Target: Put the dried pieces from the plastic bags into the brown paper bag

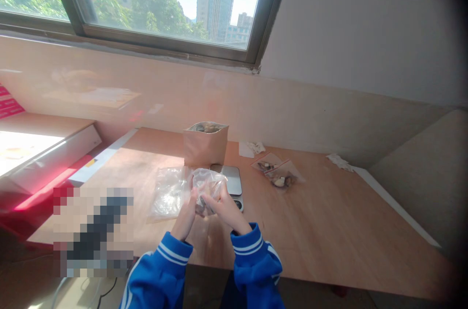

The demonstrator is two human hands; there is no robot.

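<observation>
The left hand [186, 214] and right hand [226, 209] pinch a clear plastic bag [208, 183] with their fingers, just above the table [310, 221]. The table's front edge is close below the wrists. Lots of open wood lies to the right. A kitchen scale [228, 177] sits just behind.

Bright daylight through the window [157, 2] — glare on the wall [109, 89], dark blurred right edge

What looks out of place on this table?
A crumpled white paper scrap lies alone at the far right of the wooden table, away from the kraft paper bag and the clear plastic bag held in the left hand and right hand. A pixelated patch hides the table's near left.
</observation>
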